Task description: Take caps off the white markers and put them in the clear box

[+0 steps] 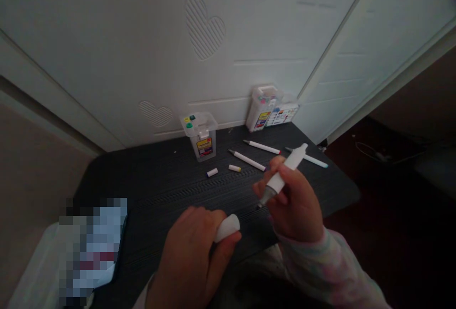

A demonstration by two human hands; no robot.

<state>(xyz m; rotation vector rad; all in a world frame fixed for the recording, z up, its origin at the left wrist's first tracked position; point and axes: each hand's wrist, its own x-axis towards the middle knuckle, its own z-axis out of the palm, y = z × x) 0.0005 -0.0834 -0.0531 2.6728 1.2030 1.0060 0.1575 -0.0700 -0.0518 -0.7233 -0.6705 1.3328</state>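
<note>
Between the thumb and fingers of my left hand (195, 247) is a white marker cap (228, 228). My right hand (297, 200) grips an uncapped white marker (285, 172), its dark tip slanting down toward the left hand; the cap and marker are apart. Just beyond my hands, two loose caps, one with a dark purple end (212, 173) and one with a yellow end (234, 168), lie on the dark table (153, 185). Uncapped markers with a purple end (249, 161), a red end (263, 147) and a light blue end (313, 159) rest behind my right hand.
A clear plastic box (204, 138) holding a few markers stands near the white panel at the back. Farther right is a fuller marker box (261, 109), beside a white printed pack (284, 113). A pixelated item (101, 242) lies at the left edge.
</note>
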